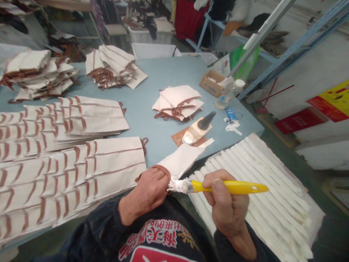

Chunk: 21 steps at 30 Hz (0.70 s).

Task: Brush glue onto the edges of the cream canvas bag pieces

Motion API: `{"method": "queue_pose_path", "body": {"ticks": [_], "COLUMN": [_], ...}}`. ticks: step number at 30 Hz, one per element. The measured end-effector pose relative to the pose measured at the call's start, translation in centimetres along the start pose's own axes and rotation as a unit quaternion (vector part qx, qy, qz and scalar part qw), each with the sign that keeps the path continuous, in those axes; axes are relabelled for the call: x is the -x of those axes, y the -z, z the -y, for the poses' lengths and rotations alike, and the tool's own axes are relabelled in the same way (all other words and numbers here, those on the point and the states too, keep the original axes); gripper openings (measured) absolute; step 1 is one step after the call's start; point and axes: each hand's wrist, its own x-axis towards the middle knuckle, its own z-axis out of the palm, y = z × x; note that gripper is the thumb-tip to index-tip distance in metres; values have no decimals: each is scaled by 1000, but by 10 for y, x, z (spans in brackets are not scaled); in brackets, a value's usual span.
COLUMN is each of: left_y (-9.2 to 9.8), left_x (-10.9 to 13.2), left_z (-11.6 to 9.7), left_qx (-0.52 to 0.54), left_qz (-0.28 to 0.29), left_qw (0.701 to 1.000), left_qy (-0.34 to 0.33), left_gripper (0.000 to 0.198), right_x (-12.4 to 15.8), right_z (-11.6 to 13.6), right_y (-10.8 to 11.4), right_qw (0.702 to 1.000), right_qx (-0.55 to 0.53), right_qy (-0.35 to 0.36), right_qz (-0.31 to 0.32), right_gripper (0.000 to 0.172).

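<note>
One pale piece (180, 159) appears part-brushed: your left hand (149, 187) grips its brown-trimmed end at the counter's (152, 69) near edge; your right hand (227, 205) is closed round the yellow brush (240, 187), bristles (178, 185) at that end. Overlapping rows (114, 163) lie leftward; which are finished, I cannot tell.

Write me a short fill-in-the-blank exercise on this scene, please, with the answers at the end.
1. The right hand grips a brush that has a ____ handle.
2. The left hand holds a pale piece edged in ____.
3. The brush's bristles point toward the ____ hand.
4. The lid on the clear jar is ____.

Missing words: yellow; brown; left; white.
</note>
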Motion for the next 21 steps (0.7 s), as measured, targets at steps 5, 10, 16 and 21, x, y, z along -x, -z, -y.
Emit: {"method": "queue_pose_path", "body": {"ticks": [5, 10, 16, 21], "left_y": [-2, -3, -5, -9], "left_x": [-3, -4, -7, -7], "left_z": [1, 0, 0, 0], "left_qx": [-3, -24, -20, -23], "left_qz": [-2, -7, -21, -26], "left_qw": [1000, 1000, 1000, 999], "left_qy": [2, 8, 11, 17], "left_gripper": [25, 25, 28, 27], "right_x": [1, -2, -14, -20], "right_z": [-3, -12, -11, -1], "right_y": [3, 4, 15, 17], "right_qw": [999, 999, 986, 978], "right_qx": [24, 47, 164, 193], "right_qy": [9, -12, -30, 9], "right_qz": [-36, 18, -34, -73], "right_gripper": [32, 34, 30, 28]}}
